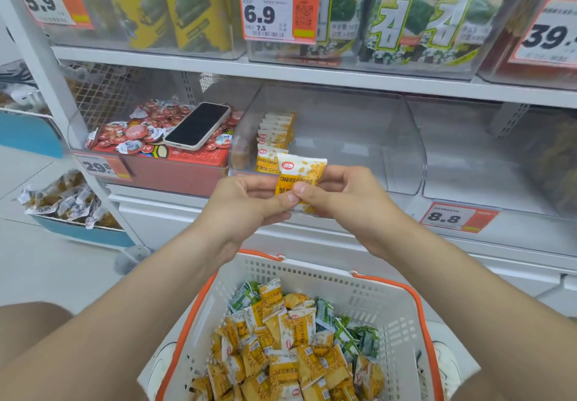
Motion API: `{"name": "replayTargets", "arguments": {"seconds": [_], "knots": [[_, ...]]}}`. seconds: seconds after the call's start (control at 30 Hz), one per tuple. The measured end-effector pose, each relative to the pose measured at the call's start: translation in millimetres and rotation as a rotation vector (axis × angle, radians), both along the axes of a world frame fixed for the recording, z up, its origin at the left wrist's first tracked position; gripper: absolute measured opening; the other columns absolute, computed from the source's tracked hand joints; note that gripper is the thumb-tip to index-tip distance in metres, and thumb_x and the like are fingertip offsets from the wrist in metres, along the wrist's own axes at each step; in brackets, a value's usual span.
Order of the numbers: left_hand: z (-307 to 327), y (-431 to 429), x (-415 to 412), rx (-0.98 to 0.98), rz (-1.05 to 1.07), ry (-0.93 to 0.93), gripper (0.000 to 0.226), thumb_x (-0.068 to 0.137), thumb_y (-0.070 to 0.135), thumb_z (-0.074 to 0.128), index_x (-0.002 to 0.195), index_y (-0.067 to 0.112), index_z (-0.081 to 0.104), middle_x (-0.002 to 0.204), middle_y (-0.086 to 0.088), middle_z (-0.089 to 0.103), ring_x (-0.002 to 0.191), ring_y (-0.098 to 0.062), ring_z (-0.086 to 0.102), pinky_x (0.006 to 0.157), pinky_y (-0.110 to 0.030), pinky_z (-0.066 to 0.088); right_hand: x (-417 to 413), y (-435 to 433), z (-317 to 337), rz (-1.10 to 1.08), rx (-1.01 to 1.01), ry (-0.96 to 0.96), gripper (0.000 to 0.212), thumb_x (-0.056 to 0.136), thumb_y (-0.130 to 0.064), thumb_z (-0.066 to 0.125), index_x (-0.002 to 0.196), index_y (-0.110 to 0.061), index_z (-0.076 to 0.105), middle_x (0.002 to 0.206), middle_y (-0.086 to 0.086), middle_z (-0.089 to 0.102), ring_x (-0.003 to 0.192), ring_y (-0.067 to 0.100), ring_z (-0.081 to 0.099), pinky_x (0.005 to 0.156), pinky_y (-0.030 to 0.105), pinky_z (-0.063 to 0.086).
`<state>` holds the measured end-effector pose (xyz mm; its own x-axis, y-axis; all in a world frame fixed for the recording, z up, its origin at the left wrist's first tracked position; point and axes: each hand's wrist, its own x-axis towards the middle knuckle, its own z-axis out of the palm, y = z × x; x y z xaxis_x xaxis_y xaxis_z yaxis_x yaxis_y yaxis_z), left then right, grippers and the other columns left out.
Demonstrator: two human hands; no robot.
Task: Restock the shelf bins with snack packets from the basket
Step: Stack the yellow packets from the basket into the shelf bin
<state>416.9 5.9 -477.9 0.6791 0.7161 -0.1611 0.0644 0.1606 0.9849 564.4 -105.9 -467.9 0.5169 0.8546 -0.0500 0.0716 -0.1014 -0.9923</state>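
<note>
I hold one yellow-and-white snack packet (299,172) upright in both hands, in front of the middle shelf. My left hand (249,204) pinches its lower left edge and my right hand (346,197) pinches its lower right. Behind it stands a clear shelf bin (396,150) with a row of the same yellow packets (274,138) lined up along its left side. Below my arms sits a white basket with an orange rim (359,294), filled with several yellow packets (281,360) and some green ones (346,328).
A phone (198,127) lies on red round snacks in the bin to the left. Another clear bin (499,157) stands to the right, above an 8.8 price tag (449,217). Seaweed packs fill the upper shelf. A blue bin of wrapped snacks (68,207) sits low on the left.
</note>
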Motion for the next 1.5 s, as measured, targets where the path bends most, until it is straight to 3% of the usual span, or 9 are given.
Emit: {"name": "replayTargets", "arguments": {"seconds": [0.27, 0.37, 0.5, 0.6, 0.7, 0.83, 1.2, 1.33, 1.5], "knots": [[37.1, 43.6, -4.9, 0.811, 0.028, 0.389, 0.055, 0.066, 0.038, 0.098, 0.112, 0.030, 0.068, 0.102, 0.011, 0.067, 0.082, -0.005, 0.068, 0.076, -0.027, 0.054, 6.5, 35.3, 4.6, -0.132, 0.135, -0.160, 0.022, 0.091, -0.012, 0.077, 0.113, -0.012, 0.075, 0.093, 0.005, 0.079, 0.085, 0.016, 0.075, 0.073, 0.024, 0.059], [43.9, 65.4, -4.5, 1.006, 0.098, 0.549, 0.057, 0.071, 0.032, 0.093, 0.115, 0.032, 0.056, 0.112, 0.003, 0.048, 0.092, -0.019, 0.058, 0.078, -0.034, 0.045, 19.7, 59.2, 4.0, -0.165, 0.131, -0.175, 0.022, 0.093, -0.012, 0.075, 0.115, -0.011, 0.073, 0.096, 0.003, 0.079, 0.086, 0.014, 0.075, 0.076, 0.028, 0.062], [37.9, 85.1, 3.3, 1.063, 0.025, 0.711, 0.062, 0.079, 0.018, 0.081, 0.126, 0.020, 0.042, 0.120, -0.009, 0.039, 0.094, -0.037, 0.056, 0.082, -0.049, 0.052, 33.5, 102.3, -5.0, -0.100, -0.082, -0.308, 0.018, 0.088, -0.017, 0.081, 0.103, -0.011, 0.076, 0.086, 0.004, 0.078, 0.078, 0.018, 0.076, 0.074, 0.038, 0.064], [36.0, 87.8, 8.7, 1.064, -0.048, 0.809, 0.055, 0.079, 0.008, 0.076, 0.117, 0.014, 0.037, 0.122, -0.014, 0.040, 0.090, -0.036, 0.051, 0.074, -0.045, 0.044, 34.5, 131.1, -10.1, -0.004, -0.349, -0.265, 0.019, 0.084, -0.012, 0.084, 0.099, -0.005, 0.074, 0.076, 0.001, 0.071, 0.053, 0.001, 0.067, 0.053, 0.019, 0.056], [39.3, 87.4, 12.8, 1.113, -0.040, 0.857, 0.051, 0.079, 0.006, 0.074, 0.111, 0.013, 0.035, 0.124, -0.016, 0.042, 0.089, -0.034, 0.045, 0.072, -0.042, 0.037, 36.9, 150.6, -15.0, 0.002, -0.542, -0.267, 0.028, 0.077, -0.020, 0.091, 0.083, -0.010, 0.066, 0.074, 0.001, 0.066, 0.058, 0.013, 0.063, 0.061, 0.026, 0.059], [41.0, 88.8, 16.4, 1.118, -0.038, 0.847, 0.049, 0.080, 0.008, 0.074, 0.116, 0.011, 0.040, 0.125, -0.014, 0.042, 0.089, -0.030, 0.044, 0.072, -0.041, 0.037, 36.4, 166.5, -15.3, 0.001, -0.676, -0.445, 0.048, 0.071, -0.030, 0.095, 0.069, -0.017, 0.049, 0.063, -0.002, 0.049, 0.054, 0.016, 0.045, 0.043, 0.024, 0.035], [44.0, 85.8, 12.8, 1.150, -0.089, 0.889, 0.045, 0.085, 0.012, 0.073, 0.109, 0.014, 0.034, 0.111, -0.006, 0.032, 0.081, -0.031, 0.045, 0.068, -0.040, 0.037, 32.7, 174.2, -19.2, -0.086, -0.666, -0.803, 0.064, 0.058, -0.050, 0.096, 0.086, -0.015, 0.050, 0.084, 0.002, 0.055, 0.077, 0.022, 0.057, 0.045, 0.027, 0.034], [40.4, 86.4, 9.6, 1.146, -0.086, 0.864, 0.042, 0.089, 0.017, 0.070, 0.111, 0.015, 0.034, 0.113, -0.006, 0.037, 0.083, -0.031, 0.044, 0.069, -0.041, 0.036, 31.1, 167.1, -18.8, -0.056, -0.715, -0.688, 0.055, 0.062, -0.057, 0.090, 0.080, -0.020, 0.053, 0.081, 0.005, 0.067, 0.056, 0.022, 0.071, 0.047, 0.033, 0.057], [35.7, 79.1, 1.8, 1.189, 0.044, 0.771, 0.043, 0.090, 0.015, 0.066, 0.123, 0.008, 0.039, 0.120, -0.014, 0.037, 0.089, -0.031, 0.043, 0.072, -0.040, 0.033, 36.5, 149.6, -9.0, -0.028, -0.646, -0.439, 0.042, 0.074, -0.050, 0.088, 0.080, -0.018, 0.060, 0.082, 0.003, 0.072, 0.076, 0.022, 0.071, 0.067, 0.034, 0.060]]}}
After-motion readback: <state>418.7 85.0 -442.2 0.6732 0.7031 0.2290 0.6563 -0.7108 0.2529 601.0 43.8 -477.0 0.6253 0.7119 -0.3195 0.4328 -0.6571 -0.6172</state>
